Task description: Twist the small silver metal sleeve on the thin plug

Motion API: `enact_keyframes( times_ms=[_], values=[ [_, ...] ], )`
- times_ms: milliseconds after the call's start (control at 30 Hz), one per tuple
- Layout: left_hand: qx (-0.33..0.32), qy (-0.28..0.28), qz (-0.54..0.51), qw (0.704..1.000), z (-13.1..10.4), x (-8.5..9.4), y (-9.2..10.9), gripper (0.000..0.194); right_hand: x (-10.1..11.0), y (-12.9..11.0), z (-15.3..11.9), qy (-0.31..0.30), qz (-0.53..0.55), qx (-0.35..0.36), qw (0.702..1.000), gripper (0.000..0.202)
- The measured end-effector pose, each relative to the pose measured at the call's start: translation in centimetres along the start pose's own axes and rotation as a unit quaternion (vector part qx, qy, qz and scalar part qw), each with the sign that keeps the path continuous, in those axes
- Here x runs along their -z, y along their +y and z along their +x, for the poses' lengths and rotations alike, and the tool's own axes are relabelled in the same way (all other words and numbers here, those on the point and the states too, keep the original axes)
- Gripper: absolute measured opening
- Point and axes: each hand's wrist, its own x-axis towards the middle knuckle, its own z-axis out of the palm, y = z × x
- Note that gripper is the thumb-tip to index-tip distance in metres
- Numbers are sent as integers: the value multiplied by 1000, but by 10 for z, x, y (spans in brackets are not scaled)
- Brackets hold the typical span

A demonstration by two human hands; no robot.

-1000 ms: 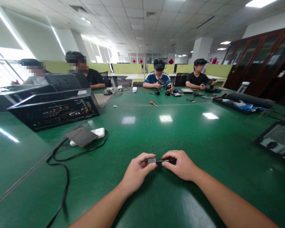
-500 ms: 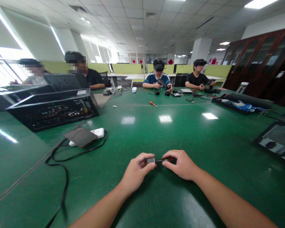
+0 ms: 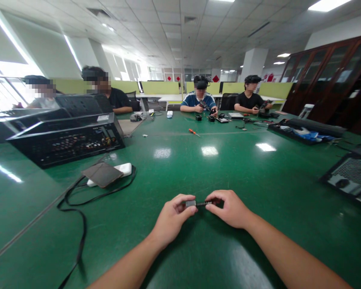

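Note:
Close in front of me, my left hand (image 3: pixel 173 218) is closed with thumb and fingers around a small grey block (image 3: pixel 190 203). A thin dark stem (image 3: pixel 200 204), perhaps a short cable or connector, runs from this block to the right. Its other, dark end is pinched by my right hand (image 3: pixel 228 208), whose fingers partly hide it. The piece lies level between both hands, just above the green table (image 3: pixel 180 172). What exactly it is cannot be made out.
A black computer case (image 3: pixel 69 140) stands at left. Nearer are a white power strip (image 3: pixel 124 168), a dark flat pad (image 3: pixel 102 174) and a black cable (image 3: pixel 84 224). An orange screwdriver (image 3: pixel 193 131) lies ahead. A metal unit (image 3: pixel 353 176) sits right; several people work across the table.
Both hands keep their grip and their place, apart from a very slight shift of the held piece. The rest of the view looks the same.

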Motion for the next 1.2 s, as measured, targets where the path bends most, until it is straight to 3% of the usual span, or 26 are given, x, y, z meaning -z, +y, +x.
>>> enact_keyframes(
  times_ms=[1200],
  values=[
    [14, 0, -20, 1000, 1, 2, -1, 34, 7, 0, 1, 0, -5, 4, 1000, 13]
  ],
)
